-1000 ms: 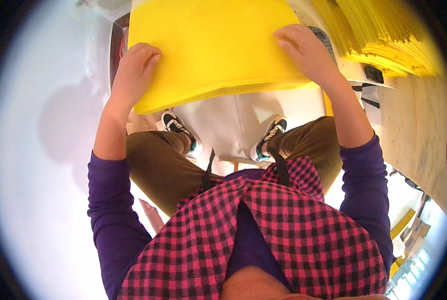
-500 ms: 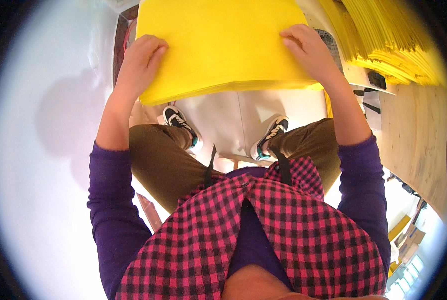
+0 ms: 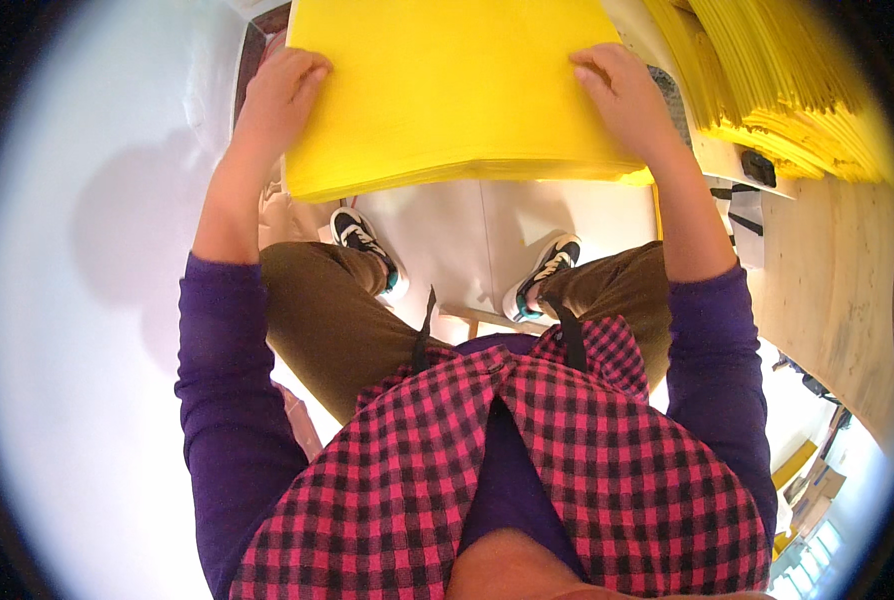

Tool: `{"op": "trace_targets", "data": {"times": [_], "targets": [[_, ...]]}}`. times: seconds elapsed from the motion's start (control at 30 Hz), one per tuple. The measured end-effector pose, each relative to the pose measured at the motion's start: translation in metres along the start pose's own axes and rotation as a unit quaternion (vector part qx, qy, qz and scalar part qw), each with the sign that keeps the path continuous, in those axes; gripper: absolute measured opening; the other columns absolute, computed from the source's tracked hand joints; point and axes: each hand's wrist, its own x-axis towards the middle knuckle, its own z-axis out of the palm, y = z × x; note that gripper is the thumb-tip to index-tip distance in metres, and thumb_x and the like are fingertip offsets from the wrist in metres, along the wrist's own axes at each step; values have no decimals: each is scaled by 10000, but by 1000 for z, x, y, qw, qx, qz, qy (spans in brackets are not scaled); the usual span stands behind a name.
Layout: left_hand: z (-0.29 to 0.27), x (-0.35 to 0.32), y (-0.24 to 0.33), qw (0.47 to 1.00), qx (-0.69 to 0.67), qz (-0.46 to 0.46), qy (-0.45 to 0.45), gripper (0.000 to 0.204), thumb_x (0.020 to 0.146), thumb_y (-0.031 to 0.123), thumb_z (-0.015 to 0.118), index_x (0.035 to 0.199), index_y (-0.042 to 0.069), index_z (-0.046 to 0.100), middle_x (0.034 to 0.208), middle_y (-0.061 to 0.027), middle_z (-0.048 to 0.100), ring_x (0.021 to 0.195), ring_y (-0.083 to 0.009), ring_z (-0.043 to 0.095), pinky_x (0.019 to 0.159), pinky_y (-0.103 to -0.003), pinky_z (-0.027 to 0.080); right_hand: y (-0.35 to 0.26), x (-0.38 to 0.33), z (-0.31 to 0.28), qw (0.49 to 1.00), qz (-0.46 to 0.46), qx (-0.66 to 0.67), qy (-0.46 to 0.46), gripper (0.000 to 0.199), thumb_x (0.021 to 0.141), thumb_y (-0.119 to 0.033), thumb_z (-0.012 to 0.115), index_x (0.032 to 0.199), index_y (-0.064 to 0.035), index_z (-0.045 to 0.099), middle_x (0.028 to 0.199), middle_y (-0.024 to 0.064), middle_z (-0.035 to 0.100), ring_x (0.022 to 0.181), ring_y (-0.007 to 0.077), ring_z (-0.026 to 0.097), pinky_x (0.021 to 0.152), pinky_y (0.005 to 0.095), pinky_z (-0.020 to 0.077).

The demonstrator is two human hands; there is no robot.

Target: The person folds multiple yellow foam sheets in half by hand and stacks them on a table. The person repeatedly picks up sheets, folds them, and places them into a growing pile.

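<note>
A stack of thin, bright yellow sheets (image 3: 452, 110) lies in front of me, its layered near edge facing my knees. My left hand (image 3: 285, 92) is at the left side of the stack, fingers curled and closed at its edge. On the opposite side my right hand (image 3: 622, 92) is closed in much the same way, its thumb and fingertips over the yellow surface. Whether each hand grips one sheet or several is hidden. The far end of the stack runs out of view at the top.
More yellow bundles (image 3: 777, 60) are piled at the far right by a pale wooden tabletop (image 3: 832, 290). A small black object (image 3: 757, 168) sits beneath them. A white wall (image 3: 77, 330) stands on my left. My shoes (image 3: 547, 268) rest below the stack.
Both hands have moved slightly away from me along the stack's sides. The stack's near edge appears a little higher and its left corner slightly further right.
</note>
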Motion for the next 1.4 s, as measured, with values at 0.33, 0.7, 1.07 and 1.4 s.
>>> {"op": "trace_targets", "data": {"times": [0.33,0.7,1.07,1.4], "targets": [[-11,-23,24,999,-10,-10,-36,160,895,151,527,945,29,616,923,-150,619,914,-340,587,786,-381,466,1,-19,-9,1000,12,9,-10,295,881,-230,542,1029,10,629,1043,178,618,1022,353,548,914,411,421],[-14,-17,25,1000,-3,-21,-13,189,904,162,525,967,13,623,942,-152,619,916,-336,584,808,-385,459,3,-17,-11,999,-5,-1,39,270,882,-214,539,1027,-4,627,1055,177,607,1022,346,541,917,420,411],[-10,-7,23,1000,1,-11,18,172,888,152,541,945,21,636,944,-145,631,890,-348,594,792,-403,473,0,-10,-8,999,35,21,29,250,871,-197,550,1013,-6,627,1041,167,610,1016,349,543,907,412,417],[-12,-14,38,997,-35,-61,35,212,904,152,513,1024,24,631,1057,-153,630,1012,-341,578,876,-395,451,6,-14,-10,993,44,46,95,283,882,-227,561,1087,-40,617,1119,166,598,1028,346,548,922,401,420]]}}
